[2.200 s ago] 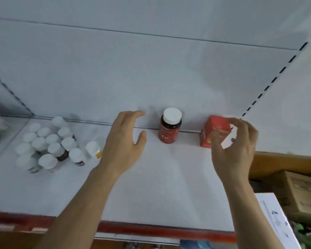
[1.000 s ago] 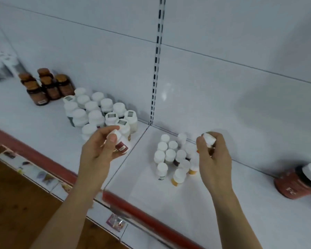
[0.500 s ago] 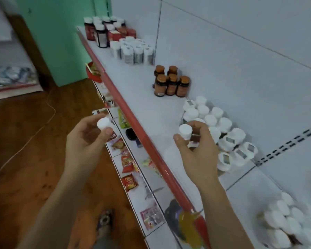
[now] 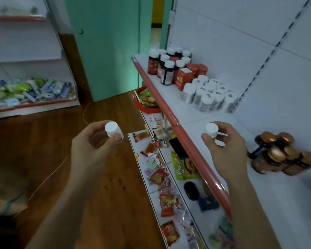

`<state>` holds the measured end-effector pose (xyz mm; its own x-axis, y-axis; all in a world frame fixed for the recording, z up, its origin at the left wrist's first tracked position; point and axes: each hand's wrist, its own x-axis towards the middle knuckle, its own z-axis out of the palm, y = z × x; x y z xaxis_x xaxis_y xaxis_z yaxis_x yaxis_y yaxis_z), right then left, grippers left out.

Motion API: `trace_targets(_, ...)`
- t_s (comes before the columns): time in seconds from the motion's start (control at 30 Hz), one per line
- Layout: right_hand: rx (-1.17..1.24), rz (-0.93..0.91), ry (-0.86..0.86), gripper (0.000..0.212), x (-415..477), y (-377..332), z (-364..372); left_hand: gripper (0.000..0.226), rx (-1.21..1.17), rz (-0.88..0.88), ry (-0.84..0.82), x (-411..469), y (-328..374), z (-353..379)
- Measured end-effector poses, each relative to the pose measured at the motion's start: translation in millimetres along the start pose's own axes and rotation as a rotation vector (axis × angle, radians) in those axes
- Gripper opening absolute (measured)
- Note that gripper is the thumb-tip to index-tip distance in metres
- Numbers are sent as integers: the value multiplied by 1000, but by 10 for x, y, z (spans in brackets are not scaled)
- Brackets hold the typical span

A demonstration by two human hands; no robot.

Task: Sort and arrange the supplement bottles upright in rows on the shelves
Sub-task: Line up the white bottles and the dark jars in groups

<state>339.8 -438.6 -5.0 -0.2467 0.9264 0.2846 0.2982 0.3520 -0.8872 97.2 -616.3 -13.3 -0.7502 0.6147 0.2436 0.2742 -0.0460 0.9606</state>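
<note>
White-capped plastic bottle (image 4: 111, 129) pinched in left hand (image 4: 92, 150), off front edge of white metal shelf (image 4: 276, 191); second white-capped bottle (image 4: 211, 129) pinched in right hand (image 4: 226, 151), over shelf.

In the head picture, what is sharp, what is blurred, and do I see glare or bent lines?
Head view: dim, bluish light; the left hand and right hand with their white-capped bottles are fairly sharp; the brown-capped jars at right are smeared by motion blur; the red shelf edge bows slightly from the wide lens and carries a small glare streak low down.
</note>
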Motion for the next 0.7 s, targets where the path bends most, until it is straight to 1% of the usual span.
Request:
trace_targets(0.13, 19, 3, -21, 27, 621, -109, 676, 38, 40, -10, 33, 848, -261, -163)
trace_targets(0.23, 33, -5, -54, 29, 1181, -113, 1219, 34, 37, -13, 41, 1514, -509, -150)
trace_targets(0.47, -15, -73, -166, 25, 2638, -110, 2547, 29, 121, 16, -27, 3255, -1012, 11)
trace_targets(0.63, -23, -90, -216, 24, 3771, -314, 3437, 35, 130, 4, 64, 4409, -1107, -27)
trace_targets(0.7, -33, -92, -218, 22, 4123, -411, 3697, 34, 122, -10, 94, 4806, -1151, -28)
